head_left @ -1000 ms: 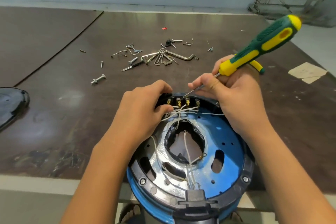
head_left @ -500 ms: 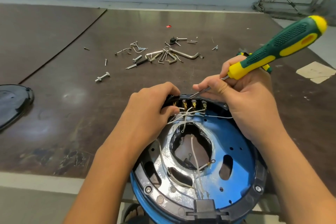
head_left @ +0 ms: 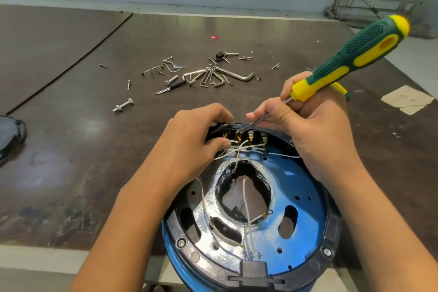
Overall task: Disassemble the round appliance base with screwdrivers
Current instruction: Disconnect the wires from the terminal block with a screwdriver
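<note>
One round base [head_left: 305,187] at table's [head_left: 94,149] near edge | left hand [head_left: 189,140] grips terminal block [head_left: 251,136] on base's far rim | right hand [head_left: 315,130] holds screwdriver [head_left: 355,57], tip at a terminal | hex keys [head_left: 213,76] mid-table

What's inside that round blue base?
Loose white wires cross a central opening with a shiny rim, running to a row of brass terminals at the far edge, where the screwdriver tip sits. The left hand and right hand cover the parts beside those terminals.
</note>
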